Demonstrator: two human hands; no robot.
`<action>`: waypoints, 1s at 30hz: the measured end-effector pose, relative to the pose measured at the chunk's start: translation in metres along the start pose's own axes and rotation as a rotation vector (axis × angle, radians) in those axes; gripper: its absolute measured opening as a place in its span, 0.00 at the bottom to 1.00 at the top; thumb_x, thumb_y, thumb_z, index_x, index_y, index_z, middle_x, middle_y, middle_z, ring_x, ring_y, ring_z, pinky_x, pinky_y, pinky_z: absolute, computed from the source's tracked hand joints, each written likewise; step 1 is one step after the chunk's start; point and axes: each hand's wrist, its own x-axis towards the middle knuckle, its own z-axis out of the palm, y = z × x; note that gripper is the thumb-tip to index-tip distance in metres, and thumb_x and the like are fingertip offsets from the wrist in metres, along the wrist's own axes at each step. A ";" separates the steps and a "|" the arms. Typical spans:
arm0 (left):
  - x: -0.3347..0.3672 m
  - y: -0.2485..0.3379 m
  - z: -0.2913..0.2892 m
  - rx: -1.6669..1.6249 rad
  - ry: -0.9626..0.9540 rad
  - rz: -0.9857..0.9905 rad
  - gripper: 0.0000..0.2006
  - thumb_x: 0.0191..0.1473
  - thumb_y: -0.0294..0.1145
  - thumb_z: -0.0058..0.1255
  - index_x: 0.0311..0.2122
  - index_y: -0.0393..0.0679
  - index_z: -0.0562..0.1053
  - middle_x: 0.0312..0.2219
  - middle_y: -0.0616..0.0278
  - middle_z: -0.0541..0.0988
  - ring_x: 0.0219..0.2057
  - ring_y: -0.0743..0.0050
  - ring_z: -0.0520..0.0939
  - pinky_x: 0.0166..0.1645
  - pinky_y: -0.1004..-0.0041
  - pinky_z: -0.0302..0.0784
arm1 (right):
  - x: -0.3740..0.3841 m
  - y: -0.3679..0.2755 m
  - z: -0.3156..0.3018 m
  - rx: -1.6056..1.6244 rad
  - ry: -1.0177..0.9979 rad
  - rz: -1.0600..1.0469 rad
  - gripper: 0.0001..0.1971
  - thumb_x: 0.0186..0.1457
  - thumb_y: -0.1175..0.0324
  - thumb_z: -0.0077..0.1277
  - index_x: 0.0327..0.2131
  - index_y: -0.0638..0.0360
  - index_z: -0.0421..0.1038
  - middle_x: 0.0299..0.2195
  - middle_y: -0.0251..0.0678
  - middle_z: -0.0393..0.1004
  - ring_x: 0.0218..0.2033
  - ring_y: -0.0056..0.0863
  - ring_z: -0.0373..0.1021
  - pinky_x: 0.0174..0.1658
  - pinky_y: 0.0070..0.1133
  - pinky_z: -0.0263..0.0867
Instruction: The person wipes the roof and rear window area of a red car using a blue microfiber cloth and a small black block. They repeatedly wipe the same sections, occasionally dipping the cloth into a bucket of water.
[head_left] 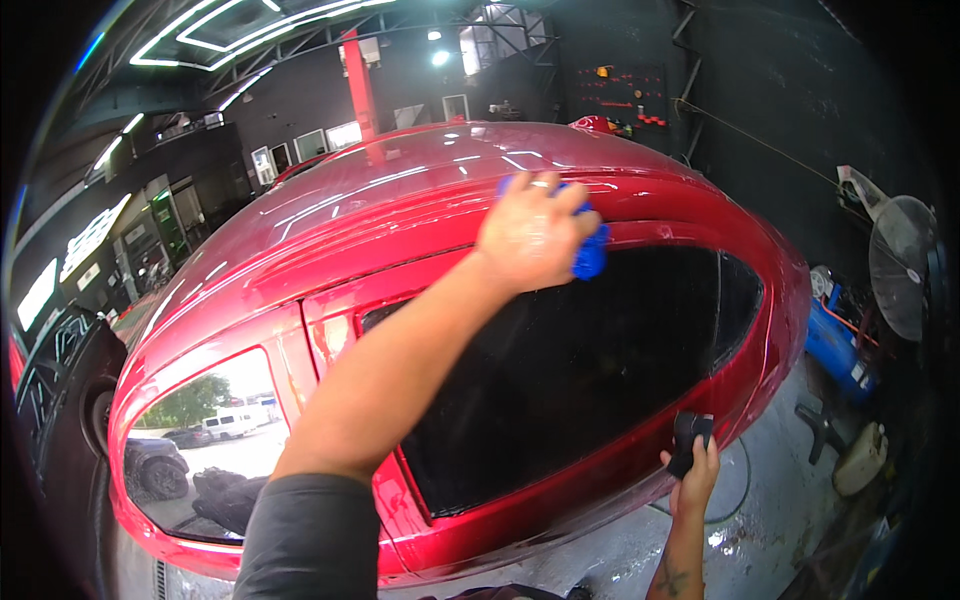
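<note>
My left hand (537, 232) is closed over a blue sponge-like pad (591, 254) and rests at the red car's roof edge, above the dark side window (580, 370). Part of the pad is hidden under my fingers. Lower right, my right hand (695, 478) grips a black object (690, 440) with a rounded top, beside the car's lower rear side; its kind is hard to make out. The red car (420, 215) spans the view, its roof and side glossy and wet-looking.
A blue tank (840, 350) and a large round fan (902, 265) stand at the right. A pale jug (862, 460) and a thin hose (743, 490) lie on the wet floor. Another dark vehicle (65, 375) is at the far left.
</note>
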 end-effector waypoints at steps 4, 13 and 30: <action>0.078 0.053 0.075 -0.066 -0.009 0.023 0.19 0.44 0.41 0.70 0.45 0.54 0.87 0.46 0.59 0.82 0.53 0.50 0.83 0.58 0.52 0.77 | 0.019 0.020 -0.073 0.133 0.061 0.071 0.19 0.77 0.58 0.51 0.63 0.58 0.74 0.54 0.32 0.80 0.51 0.25 0.78 0.51 0.26 0.76; 0.139 0.097 0.130 -0.096 -0.082 -0.005 0.13 0.55 0.40 0.62 0.44 0.52 0.86 0.43 0.58 0.81 0.51 0.54 0.84 0.54 0.56 0.78 | 0.072 -0.002 -0.082 0.210 0.009 -0.020 0.28 0.69 0.78 0.58 0.70 0.62 0.65 0.58 0.35 0.78 0.54 0.28 0.76 0.56 0.28 0.75; -0.084 -0.038 -0.100 0.351 -0.191 -0.477 0.23 0.45 0.53 0.74 0.40 0.46 0.83 0.40 0.47 0.80 0.39 0.42 0.86 0.45 0.48 0.84 | 0.176 -0.126 0.249 -0.817 -0.506 -1.850 0.22 0.65 0.70 0.52 0.63 0.51 0.76 0.65 0.31 0.80 0.65 0.40 0.75 0.65 0.40 0.66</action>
